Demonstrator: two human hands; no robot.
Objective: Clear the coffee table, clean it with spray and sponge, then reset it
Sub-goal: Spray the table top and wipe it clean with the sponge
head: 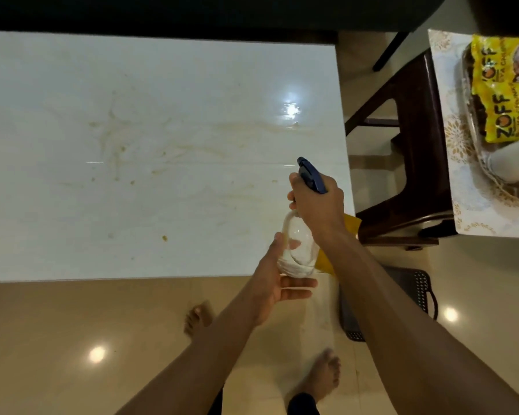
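The white coffee table (132, 70) carries brownish smears and crumbs (123, 149) across its middle. Over its near right corner I hold a clear spray bottle (298, 244) with a blue trigger head (310, 173) pointing up and left. My right hand (316, 202) is wrapped around the neck and trigger. My left hand (277, 280) cups the bottle's base from below, fingers partly spread. A yellow sponge or cloth (352, 224) lies on the table corner, mostly hidden behind my right forearm.
A dark wooden stool (414, 163) stands right of the table. Beyond it a patterned tray (459, 139) holds yellow snack packets (501, 94) and a white cup (513, 158). A dark perforated basket (420, 289) sits on the floor. My bare feet are below.
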